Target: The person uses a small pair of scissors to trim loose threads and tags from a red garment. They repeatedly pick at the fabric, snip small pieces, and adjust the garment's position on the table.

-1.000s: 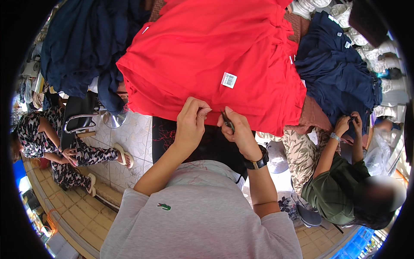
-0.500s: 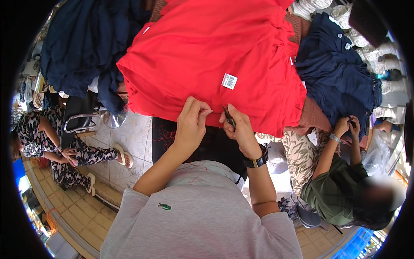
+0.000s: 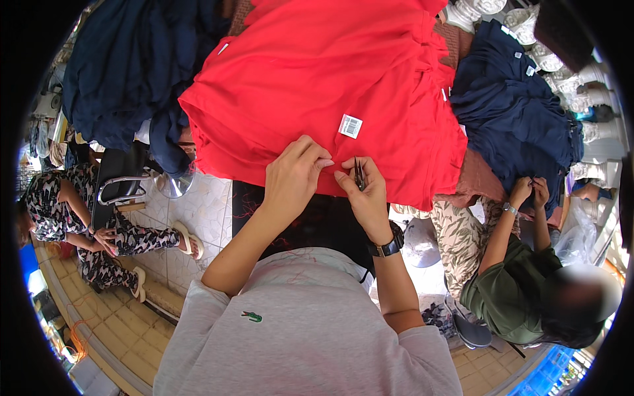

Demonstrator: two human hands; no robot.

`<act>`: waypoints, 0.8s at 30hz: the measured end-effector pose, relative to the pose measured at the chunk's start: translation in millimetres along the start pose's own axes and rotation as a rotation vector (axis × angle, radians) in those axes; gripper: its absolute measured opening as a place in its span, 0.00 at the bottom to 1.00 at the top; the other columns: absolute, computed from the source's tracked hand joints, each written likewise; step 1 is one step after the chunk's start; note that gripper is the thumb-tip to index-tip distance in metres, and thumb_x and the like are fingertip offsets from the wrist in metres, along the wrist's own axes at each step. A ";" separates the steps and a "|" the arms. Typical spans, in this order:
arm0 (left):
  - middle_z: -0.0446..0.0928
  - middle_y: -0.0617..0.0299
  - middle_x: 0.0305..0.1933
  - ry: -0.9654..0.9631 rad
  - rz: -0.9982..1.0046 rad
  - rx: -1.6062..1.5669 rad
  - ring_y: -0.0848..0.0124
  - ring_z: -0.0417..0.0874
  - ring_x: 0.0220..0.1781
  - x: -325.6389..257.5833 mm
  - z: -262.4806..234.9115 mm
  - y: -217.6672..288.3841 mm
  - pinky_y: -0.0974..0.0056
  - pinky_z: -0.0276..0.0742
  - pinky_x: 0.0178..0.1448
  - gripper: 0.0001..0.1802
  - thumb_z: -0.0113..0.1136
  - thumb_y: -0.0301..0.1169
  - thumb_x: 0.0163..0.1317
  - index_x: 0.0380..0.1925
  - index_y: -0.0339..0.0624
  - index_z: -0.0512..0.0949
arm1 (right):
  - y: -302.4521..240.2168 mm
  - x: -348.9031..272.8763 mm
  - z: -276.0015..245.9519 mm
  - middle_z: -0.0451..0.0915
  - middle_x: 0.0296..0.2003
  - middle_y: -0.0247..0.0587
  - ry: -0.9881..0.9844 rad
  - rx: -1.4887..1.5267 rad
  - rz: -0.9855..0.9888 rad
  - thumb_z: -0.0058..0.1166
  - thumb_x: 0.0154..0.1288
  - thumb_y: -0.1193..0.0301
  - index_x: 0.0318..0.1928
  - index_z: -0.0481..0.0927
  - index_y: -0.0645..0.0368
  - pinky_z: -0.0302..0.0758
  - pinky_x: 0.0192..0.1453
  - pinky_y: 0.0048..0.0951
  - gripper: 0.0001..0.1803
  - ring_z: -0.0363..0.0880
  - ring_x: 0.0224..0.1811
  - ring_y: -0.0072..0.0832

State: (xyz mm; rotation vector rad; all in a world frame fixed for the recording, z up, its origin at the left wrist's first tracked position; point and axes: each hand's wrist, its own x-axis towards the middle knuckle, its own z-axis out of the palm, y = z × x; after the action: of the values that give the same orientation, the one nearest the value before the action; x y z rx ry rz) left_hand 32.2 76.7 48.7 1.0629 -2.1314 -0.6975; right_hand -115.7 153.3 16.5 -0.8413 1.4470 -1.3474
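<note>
Red garment covers counter ahead; navy piles left, right hem it in; seated co-worker blocks right side.

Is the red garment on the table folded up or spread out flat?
Spread out. The red garment lies open across the pile, its lower edge draping over the front, where the left hand pinches it beside the right hand.

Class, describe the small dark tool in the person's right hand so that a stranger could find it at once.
Start at the big red garment spread across the middle. Follow its lower hem to where the left hand and right hand meet. The small dark tool stands pinched in the right hand's fingers, just below the white label; it is the only dark, slim thing against the red cloth.
</note>
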 end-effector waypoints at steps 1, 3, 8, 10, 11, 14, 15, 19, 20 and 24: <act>0.77 0.54 0.35 -0.009 -0.018 -0.032 0.60 0.83 0.35 0.6 0.7 -2.7 0.60 0.77 0.36 0.04 0.65 0.20 0.61 0.35 0.34 0.80 | 0.0 -0.4 -0.7 0.66 0.27 0.22 0.003 0.036 0.025 0.62 0.68 0.79 0.43 0.75 0.63 0.61 0.33 0.16 0.08 0.63 0.29 0.10; 0.77 0.53 0.34 -0.005 -0.055 -0.095 0.59 0.83 0.34 -0.2 1.4 -6.2 0.60 0.77 0.36 0.03 0.64 0.20 0.62 0.35 0.34 0.79 | -0.6 -1.1 -1.1 0.66 0.27 0.22 0.005 0.091 0.060 0.61 0.68 0.79 0.42 0.75 0.63 0.61 0.33 0.16 0.08 0.63 0.29 0.10; 0.77 0.52 0.34 -0.019 -0.095 -0.094 0.55 0.81 0.36 -7.1 -3.1 -2.6 0.57 0.75 0.39 0.03 0.62 0.19 0.63 0.35 0.33 0.77 | -14.2 -6.4 0.2 0.66 0.25 0.23 -0.057 0.057 0.101 0.59 0.72 0.74 0.39 0.75 0.62 0.60 0.31 0.16 0.06 0.61 0.27 0.10; 0.76 0.51 0.35 -0.011 -0.054 -0.059 0.53 0.80 0.38 -9.0 -2.3 -0.3 0.56 0.74 0.42 0.04 0.61 0.18 0.64 0.35 0.33 0.75 | -22.6 -8.7 1.7 0.66 0.24 0.23 -0.112 0.143 0.219 0.54 0.76 0.68 0.37 0.75 0.61 0.58 0.27 0.18 0.10 0.60 0.24 0.11; 0.75 0.51 0.35 -0.007 -0.033 -0.042 0.52 0.79 0.39 -9.7 -1.8 0.3 0.56 0.74 0.43 0.04 0.60 0.18 0.64 0.36 0.33 0.74 | -26.2 -9.7 2.2 0.65 0.24 0.23 -0.140 0.185 0.277 0.51 0.78 0.65 0.37 0.75 0.61 0.57 0.26 0.19 0.13 0.59 0.23 0.11; 0.74 0.52 0.37 0.011 -0.026 -0.137 0.50 0.77 0.43 -13.9 -0.8 -4.7 0.52 0.73 0.44 0.05 0.59 0.19 0.63 0.37 0.36 0.74 | -21.8 -9.6 -0.1 0.61 0.19 0.25 -0.275 0.261 0.358 0.38 0.82 0.53 0.35 0.75 0.62 0.52 0.22 0.22 0.26 0.54 0.18 0.14; 0.74 0.51 0.37 0.016 -0.025 -0.136 0.50 0.77 0.43 -15.0 0.2 -5.6 0.52 0.73 0.45 0.05 0.59 0.20 0.63 0.37 0.36 0.74 | -18.9 -8.7 -0.7 0.61 0.18 0.25 -0.322 0.285 0.394 0.36 0.83 0.51 0.35 0.75 0.62 0.51 0.21 0.22 0.27 0.54 0.17 0.14; 0.74 0.51 0.36 0.039 -0.029 -0.144 0.52 0.78 0.40 -17.8 2.3 -7.6 0.55 0.73 0.45 0.04 0.59 0.19 0.64 0.36 0.34 0.74 | -19.0 -7.7 7.4 0.60 0.18 0.24 -0.333 0.205 0.401 0.33 0.84 0.50 0.35 0.75 0.61 0.49 0.20 0.22 0.29 0.52 0.16 0.14; 0.74 0.51 0.35 0.045 -0.031 -0.150 0.54 0.78 0.39 -17.9 2.5 -7.6 0.57 0.73 0.44 0.03 0.59 0.18 0.65 0.35 0.34 0.74 | -19.4 -6.7 8.3 0.60 0.18 0.24 -0.332 0.233 0.415 0.32 0.84 0.51 0.35 0.75 0.60 0.49 0.19 0.21 0.29 0.52 0.15 0.14; 0.74 0.52 0.35 0.033 -0.068 -0.179 0.53 0.78 0.39 -17.7 1.7 -7.8 0.56 0.73 0.44 0.03 0.59 0.19 0.65 0.35 0.35 0.74 | -20.3 -1.0 8.9 0.59 0.17 0.22 -0.336 0.359 0.472 0.31 0.85 0.52 0.34 0.74 0.58 0.47 0.18 0.20 0.28 0.51 0.14 0.12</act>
State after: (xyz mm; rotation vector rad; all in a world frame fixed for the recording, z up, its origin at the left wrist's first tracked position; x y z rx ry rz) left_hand 42.9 87.6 36.7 1.0454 -1.9710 -0.8793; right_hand -109.4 148.2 37.1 -0.4273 1.0159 -1.0046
